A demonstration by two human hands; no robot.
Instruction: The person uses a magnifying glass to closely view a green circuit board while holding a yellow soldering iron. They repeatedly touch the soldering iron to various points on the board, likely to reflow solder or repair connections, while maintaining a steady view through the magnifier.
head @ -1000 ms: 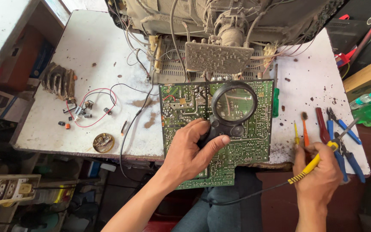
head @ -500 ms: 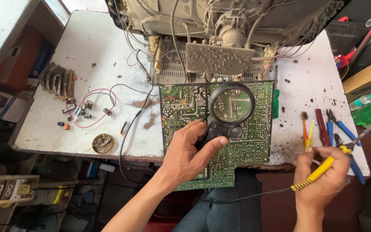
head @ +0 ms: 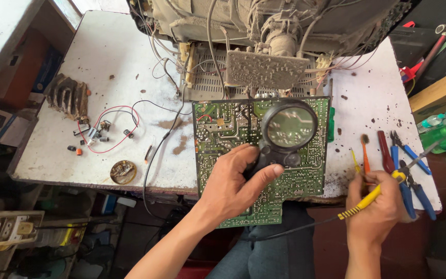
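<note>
My left hand [head: 236,183] grips the black handle of a round magnifying glass [head: 288,127] and holds it over a green circuit board [head: 218,129] that overhangs the front edge of the white table [head: 109,57]. My right hand [head: 375,212] holds a soldering iron with a yellow and black handle [head: 363,200]; its metal tip points up and to the right, away from the board, over the tools at the table's right end.
A dusty opened television chassis [head: 269,31] with many wires stands behind the board. Blue pliers [head: 414,170], a red-handled tool [head: 385,151] and small screwdrivers [head: 365,152] lie at the right. Loose parts with red and black wires [head: 107,129], a round tin [head: 123,171] and a dark finned block [head: 68,95] lie at the left.
My right hand has tilted the soldering iron from upright near the tools to a slant, tip now up and to the right. My left hand and the magnifying glass have stayed put.
</note>
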